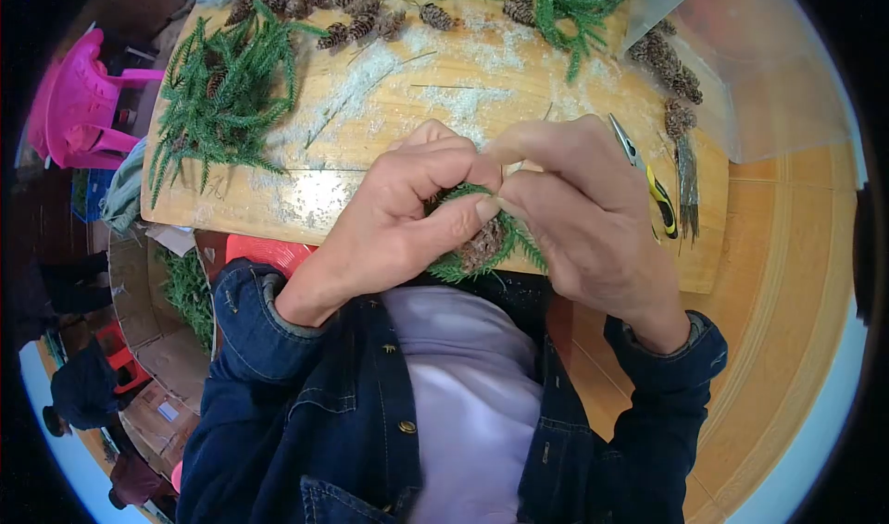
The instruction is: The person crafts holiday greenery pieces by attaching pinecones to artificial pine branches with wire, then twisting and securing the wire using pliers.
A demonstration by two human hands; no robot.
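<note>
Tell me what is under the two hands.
Under and between the left hand and right hand, a brown cone and green sprigs show. The hands cover part of both; anything the right hand pinches is hidden too.

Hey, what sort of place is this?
Likely a small handicraft workshop: pinecones and evergreen-looking sprigs are spread over a wooden table, pliers lie toward the right, and a cardboard box at left holds more greenery.

Left hand and right hand sit close together — fingers bent, tips pinched inward.
</note>
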